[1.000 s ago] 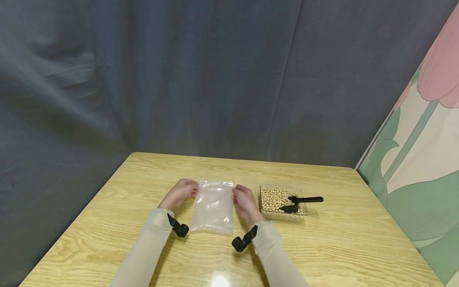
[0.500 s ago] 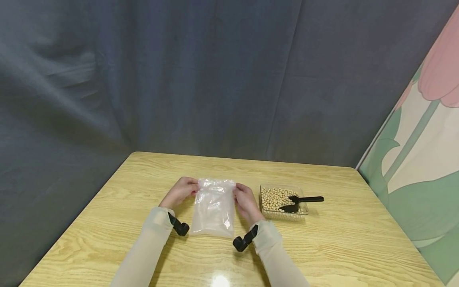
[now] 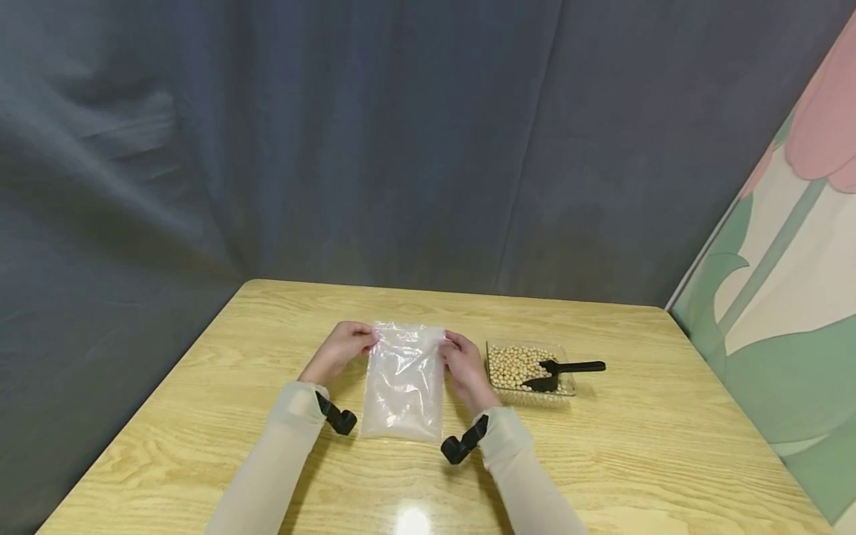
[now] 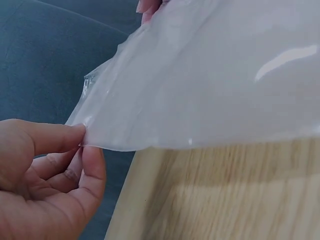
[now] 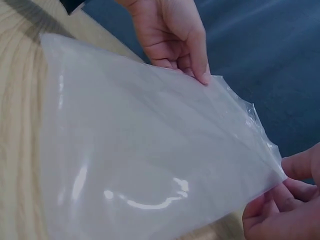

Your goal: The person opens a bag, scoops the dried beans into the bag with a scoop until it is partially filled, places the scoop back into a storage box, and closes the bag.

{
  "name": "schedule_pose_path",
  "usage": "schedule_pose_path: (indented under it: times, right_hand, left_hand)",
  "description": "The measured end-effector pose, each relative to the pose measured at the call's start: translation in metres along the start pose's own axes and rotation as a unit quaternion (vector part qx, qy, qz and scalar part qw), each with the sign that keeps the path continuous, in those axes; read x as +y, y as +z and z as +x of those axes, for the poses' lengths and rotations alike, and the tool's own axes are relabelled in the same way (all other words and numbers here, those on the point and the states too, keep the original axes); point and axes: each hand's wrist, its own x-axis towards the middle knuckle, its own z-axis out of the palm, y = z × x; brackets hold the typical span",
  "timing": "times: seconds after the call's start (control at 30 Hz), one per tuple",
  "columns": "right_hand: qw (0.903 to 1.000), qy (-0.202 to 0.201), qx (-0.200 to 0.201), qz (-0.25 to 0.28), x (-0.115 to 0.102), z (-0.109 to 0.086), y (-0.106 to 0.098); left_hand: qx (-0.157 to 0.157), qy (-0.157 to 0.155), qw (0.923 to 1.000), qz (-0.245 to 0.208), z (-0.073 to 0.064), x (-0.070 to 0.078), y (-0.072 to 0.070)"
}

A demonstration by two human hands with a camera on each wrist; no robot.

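Observation:
A clear plastic zip bag (image 3: 403, 386) is held up by its top corners, tilted, its lower edge near the table. My left hand (image 3: 345, 348) pinches the left corner between thumb and fingers. The right corner is pinched by my right hand (image 3: 464, 365). In the left wrist view, the left hand (image 4: 55, 175) grips the thin edge of the bag (image 4: 200, 95), and a little of the right hand (image 4: 149, 7) shows at the top. The right wrist view has the right hand (image 5: 290, 200) at lower right and the left hand (image 5: 172, 37) above, both on the bag (image 5: 140, 145).
To the right of the bag stands a clear box (image 3: 496, 394) of pale round beans (image 3: 515, 365). A black scoop (image 3: 545, 383) lies in it, its handle sticking out over the right rim. The wooden table (image 3: 642, 446) ends at a dark curtain (image 3: 414, 148).
Both hands have lifted the bag's top edge a little and moved it slightly away from me. The bag looks pulled flatter and wider. The box and scoop stay in place.

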Motion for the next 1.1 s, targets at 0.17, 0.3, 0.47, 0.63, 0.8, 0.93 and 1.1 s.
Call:
schedule_pose_path:
  times: [0.17, 0.3, 0.47, 0.63, 0.8, 0.93, 1.1]
  right_hand:
    - [0.9999, -0.004, 0.013, 0.003, -0.001, 0.003, -0.004]
    - [0.9995, -0.027, 0.017, -0.007, -0.004, 0.004, -0.005]
    - [0.999, -0.039, 0.013, -0.021, -0.014, 0.0, -0.009]
    - [0.9986, -0.041, 0.008, -0.033, -0.021, -0.001, -0.014]
    - [0.998, -0.043, 0.003, -0.045, -0.026, -0.002, -0.02]
    - [0.9967, -0.05, 0.0, -0.063, -0.03, -0.004, -0.024]
    - [0.9949, -0.06, -0.005, -0.081, -0.037, -0.007, -0.031]
  left_hand:
    - [0.014, 0.001, 0.9999, -0.002, -0.002, 0.007, 0.002]
    - [0.029, 0.006, 0.9996, -0.001, -0.003, 0.012, 0.005]
    - [0.042, 0.021, 0.9989, -0.004, -0.006, 0.02, 0.008]
    - [0.054, 0.03, 0.9981, -0.001, -0.007, 0.024, 0.011]
    - [0.06, 0.037, 0.9975, -0.005, -0.01, 0.03, 0.015]
    - [0.067, 0.048, 0.9966, -0.009, -0.012, 0.033, 0.018]
    - [0.07, 0.063, 0.9956, -0.003, -0.013, 0.039, 0.02]
